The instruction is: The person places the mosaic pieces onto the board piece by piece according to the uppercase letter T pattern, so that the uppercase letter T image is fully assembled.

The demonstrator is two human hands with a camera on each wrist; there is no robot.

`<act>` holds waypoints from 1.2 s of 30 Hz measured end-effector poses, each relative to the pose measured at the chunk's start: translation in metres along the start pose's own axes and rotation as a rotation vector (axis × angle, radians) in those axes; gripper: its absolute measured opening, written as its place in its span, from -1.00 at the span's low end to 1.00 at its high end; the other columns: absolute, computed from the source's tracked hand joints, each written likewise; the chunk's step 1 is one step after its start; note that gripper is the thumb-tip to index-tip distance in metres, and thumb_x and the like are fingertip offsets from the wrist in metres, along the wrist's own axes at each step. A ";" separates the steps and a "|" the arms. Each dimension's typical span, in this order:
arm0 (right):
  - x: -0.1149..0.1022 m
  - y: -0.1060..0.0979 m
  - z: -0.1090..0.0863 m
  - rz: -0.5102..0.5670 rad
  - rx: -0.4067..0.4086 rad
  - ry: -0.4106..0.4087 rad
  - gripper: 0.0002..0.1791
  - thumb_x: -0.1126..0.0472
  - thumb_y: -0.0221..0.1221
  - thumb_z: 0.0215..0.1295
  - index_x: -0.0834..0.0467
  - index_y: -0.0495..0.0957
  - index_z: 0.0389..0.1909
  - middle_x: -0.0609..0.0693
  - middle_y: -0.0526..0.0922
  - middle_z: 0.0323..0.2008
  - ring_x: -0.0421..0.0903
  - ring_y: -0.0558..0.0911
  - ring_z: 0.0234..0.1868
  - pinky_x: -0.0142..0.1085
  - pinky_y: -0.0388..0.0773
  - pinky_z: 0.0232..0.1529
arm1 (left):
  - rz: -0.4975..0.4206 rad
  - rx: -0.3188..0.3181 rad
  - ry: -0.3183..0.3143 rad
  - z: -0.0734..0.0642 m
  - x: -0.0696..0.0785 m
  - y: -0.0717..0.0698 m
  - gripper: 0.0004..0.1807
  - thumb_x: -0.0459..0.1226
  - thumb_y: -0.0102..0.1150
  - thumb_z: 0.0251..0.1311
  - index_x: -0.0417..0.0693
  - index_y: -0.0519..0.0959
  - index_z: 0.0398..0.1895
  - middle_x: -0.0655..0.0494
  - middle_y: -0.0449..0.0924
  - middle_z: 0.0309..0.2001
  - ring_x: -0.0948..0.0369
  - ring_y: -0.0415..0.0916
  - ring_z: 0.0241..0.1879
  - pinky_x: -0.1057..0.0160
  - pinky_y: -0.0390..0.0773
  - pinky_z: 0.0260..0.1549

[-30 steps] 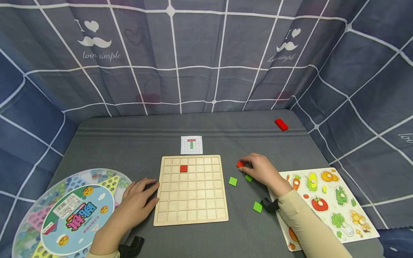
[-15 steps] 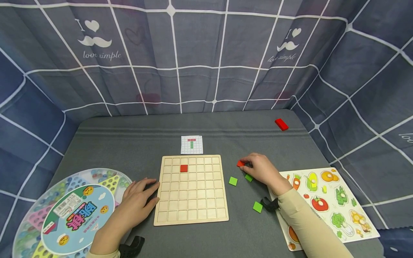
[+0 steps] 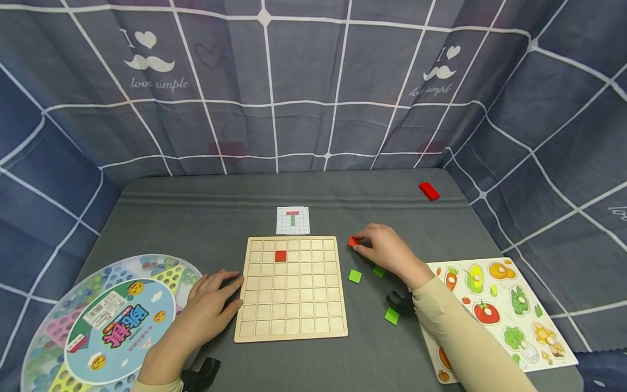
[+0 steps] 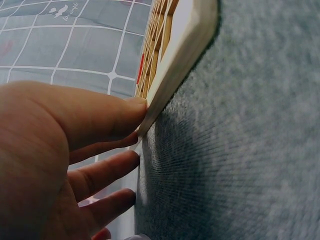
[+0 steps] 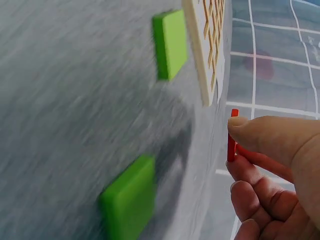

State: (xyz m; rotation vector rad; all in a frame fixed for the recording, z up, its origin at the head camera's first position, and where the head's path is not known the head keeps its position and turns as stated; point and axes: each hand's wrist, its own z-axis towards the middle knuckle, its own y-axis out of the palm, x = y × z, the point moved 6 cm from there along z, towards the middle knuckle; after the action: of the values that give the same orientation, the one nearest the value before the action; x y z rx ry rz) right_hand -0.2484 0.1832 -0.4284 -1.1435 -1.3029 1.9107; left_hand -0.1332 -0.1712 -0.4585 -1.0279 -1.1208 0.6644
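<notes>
A square wooden grid board [image 3: 294,296] lies in the middle of the table, with one red square tile [image 3: 281,256] in an upper cell. Along its left edge rests my left hand [image 3: 210,305]; in the left wrist view the thumb tip touches the board's side and the other fingers are extended. My right hand [image 3: 387,253] pinches another red square tile [image 5: 232,142] between thumb and fingers, just right of the board's upper right corner. Loose green tiles lie on the cloth near that hand: one by the board [image 3: 355,276], one under the hand [image 3: 379,270], one by the wrist strap [image 3: 392,316].
Behind the board lies a small card [image 3: 293,228] printed with a red and green T shape. A red block [image 3: 429,191] sits at the back right. A round printed game box [image 3: 161,332] stands at left, a vegetable picture board [image 3: 553,354] at right.
My right hand has lifted the red tile and moved left toward the board, away from the green tile beneath it. The left hand stays at the board's edge.
</notes>
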 end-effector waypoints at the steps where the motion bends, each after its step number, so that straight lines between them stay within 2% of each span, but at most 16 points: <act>1: -0.004 0.001 0.002 0.004 -0.002 -0.010 -0.74 0.13 0.37 0.24 0.11 0.75 -0.07 -0.03 0.67 -0.23 -0.11 0.61 -0.24 -0.18 0.57 -0.19 | -0.002 0.000 0.001 0.000 0.000 0.000 -0.48 -0.21 0.33 0.24 -0.15 0.55 0.27 -0.13 0.41 0.26 -0.16 0.23 0.33 -0.30 -0.03 0.31; 15: -0.059 0.021 0.036 0.009 -0.070 -0.157 -0.75 0.19 0.33 0.26 0.11 0.75 -0.05 -0.05 0.65 -0.29 -0.18 0.52 -0.33 -0.32 0.49 -0.31 | 0.006 0.011 0.006 0.000 0.000 0.000 -0.47 -0.21 0.34 0.23 -0.15 0.55 0.27 -0.13 0.42 0.25 -0.17 0.23 0.33 -0.30 -0.02 0.31; 24: -0.095 0.040 0.052 -0.009 -0.111 -0.253 -0.77 0.17 0.34 0.25 0.09 0.76 -0.09 -0.08 0.67 -0.26 -0.19 0.56 -0.25 -0.35 0.52 -0.24 | -0.001 0.015 0.014 0.000 -0.001 -0.001 -0.47 -0.21 0.33 0.23 -0.16 0.55 0.26 -0.13 0.42 0.25 -0.18 0.23 0.33 -0.31 -0.02 0.30; 36: -0.113 0.062 0.058 -0.019 -0.167 -0.337 -0.87 0.25 0.32 0.23 0.06 0.76 -0.22 -0.15 0.66 -0.33 -0.24 0.54 -0.28 -0.37 0.49 -0.16 | -0.003 0.020 0.019 -0.001 0.000 -0.001 -0.47 -0.22 0.33 0.23 -0.16 0.55 0.27 -0.12 0.43 0.25 -0.17 0.24 0.32 -0.30 -0.01 0.30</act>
State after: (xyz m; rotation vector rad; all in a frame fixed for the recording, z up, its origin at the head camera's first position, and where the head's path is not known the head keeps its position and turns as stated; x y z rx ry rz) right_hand -0.2436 0.0419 -0.4385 -0.9062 -1.6723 2.0757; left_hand -0.1327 -0.1722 -0.4577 -1.0135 -1.0970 0.6617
